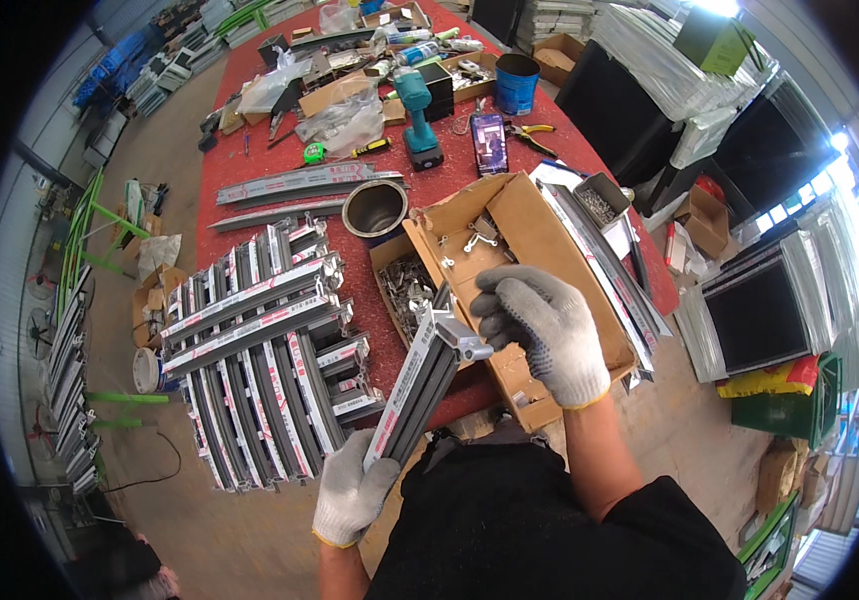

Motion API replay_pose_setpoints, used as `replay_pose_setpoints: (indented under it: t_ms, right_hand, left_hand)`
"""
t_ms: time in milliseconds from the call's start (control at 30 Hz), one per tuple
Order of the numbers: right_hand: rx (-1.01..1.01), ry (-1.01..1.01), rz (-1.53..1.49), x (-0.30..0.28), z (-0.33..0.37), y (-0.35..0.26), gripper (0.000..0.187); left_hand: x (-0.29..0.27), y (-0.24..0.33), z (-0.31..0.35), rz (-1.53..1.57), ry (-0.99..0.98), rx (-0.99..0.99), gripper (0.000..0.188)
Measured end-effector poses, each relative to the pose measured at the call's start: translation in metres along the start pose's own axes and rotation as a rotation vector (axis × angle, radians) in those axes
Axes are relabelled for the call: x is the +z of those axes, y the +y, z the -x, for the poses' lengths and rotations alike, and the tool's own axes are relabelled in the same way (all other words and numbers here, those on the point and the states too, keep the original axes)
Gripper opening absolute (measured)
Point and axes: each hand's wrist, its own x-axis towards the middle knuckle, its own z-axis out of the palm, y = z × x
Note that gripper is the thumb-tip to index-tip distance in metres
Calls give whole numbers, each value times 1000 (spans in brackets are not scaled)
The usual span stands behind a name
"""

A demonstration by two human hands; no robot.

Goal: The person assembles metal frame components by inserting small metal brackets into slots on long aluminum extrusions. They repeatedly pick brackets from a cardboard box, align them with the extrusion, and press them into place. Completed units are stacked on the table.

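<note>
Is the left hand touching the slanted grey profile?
Touching. The head view shows the left hand gripping the lower end of the slanted grey profile.

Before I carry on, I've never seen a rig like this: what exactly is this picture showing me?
There's no machine: these are a person's own two gloved hands. The single picture comes from a fisheye camera on their head, looking down, so straight edges bend toward its rim. The left hand holds a metal bar. The right hand, fingers curled, is beside the bar's upper end; I can't tell whether it holds anything. On the red table lie a stack of bars to the left, an open cardboard box, and, farther back, a drill and a phone.
</note>
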Motion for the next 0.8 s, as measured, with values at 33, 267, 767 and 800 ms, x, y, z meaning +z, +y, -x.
replay_pose_setpoints:
  t_ms: [33, 267, 767, 800]
  right_hand:
    - [104, -33, -18, -5, -4, 1, 37]
    - [67, -116, 49, -9, -3, 15, 37]
    - [-575, -302, 545, 4, -19, 57, 33]
    - [-722, -303, 650, 7, -22, 56, 32]
  left_hand:
    - [2, -3, 0, 19, -3, 21, 51]
    - [16, -16, 5, -5, 12, 2, 49]
    - [5, -7, 9, -88, 65, -65, 48]
    - [5, -9, 9, -73, 85, -47, 47]
